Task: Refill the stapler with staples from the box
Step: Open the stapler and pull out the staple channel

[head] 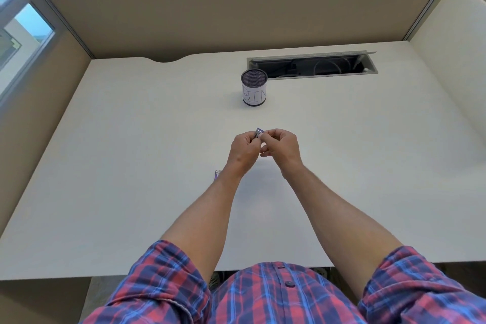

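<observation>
Both hands meet above the middle of the white desk (131,166). My left hand (244,151) and my right hand (282,146) pinch a small purple and grey object (259,131) between their fingertips. It looks like the staple box, and the fingers cover most of it. On the desk, a second small purple item (217,174) peeks out from under my left wrist. My forearm hides most of it, and I cannot tell what it is. No stapler shows plainly.
A black mesh cup (254,88) with a paper label reading BIN stands behind my hands. An open cable slot (311,64) is cut into the desk at the back. Beige cubicle walls (210,13) enclose the desk on three sides.
</observation>
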Motion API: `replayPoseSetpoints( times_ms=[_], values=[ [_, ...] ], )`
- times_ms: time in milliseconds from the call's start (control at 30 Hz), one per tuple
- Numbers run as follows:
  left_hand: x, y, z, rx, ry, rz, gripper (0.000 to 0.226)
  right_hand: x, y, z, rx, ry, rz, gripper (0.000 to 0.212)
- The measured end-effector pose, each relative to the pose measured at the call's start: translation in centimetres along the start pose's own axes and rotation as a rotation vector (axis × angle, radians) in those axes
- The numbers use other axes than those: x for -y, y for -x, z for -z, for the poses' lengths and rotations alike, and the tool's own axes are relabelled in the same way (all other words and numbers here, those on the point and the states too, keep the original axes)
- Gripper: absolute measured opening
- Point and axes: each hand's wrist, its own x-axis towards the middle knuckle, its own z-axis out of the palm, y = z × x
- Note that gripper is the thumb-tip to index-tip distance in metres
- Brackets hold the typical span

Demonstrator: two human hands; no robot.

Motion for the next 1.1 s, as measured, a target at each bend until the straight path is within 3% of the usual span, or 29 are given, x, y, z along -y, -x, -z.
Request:
replayPoseSetpoints(
  times_ms=[200, 400, 600, 833, 1100],
  values=[
    [0.6, -0.4, 0.1, 0.008, -0.107, -0.037, 0.026, -0.3, 0.0, 0.0, -0.003, 0.103, 0.049, 0.013],
    [1.6, 0.0, 0.6, 0.038, -0.151, -0.038, 0.023, 0.0, -1.0, 1.3, 0.233, 0.009, -0.107, 0.013],
    [0.4, 0.6, 0.7, 0.065, 0.035, 0.049, 0.015, 0.1, -0.8, 1.9, 0.267, -0.037, -0.062, 0.017],
    [-0.3, 0.9, 0.5, 0.094, 0.113, 0.059, 0.025, 0.1, -0.9, 2.3, 0.239, -0.071, -0.031, 0.019],
    [0.3, 0.6, 0.2, 0.032, -0.218, -0.082, 0.023, -0.2, -0.5, 2.4, 0.203, -0.082, 0.03, 0.013]
  ],
)
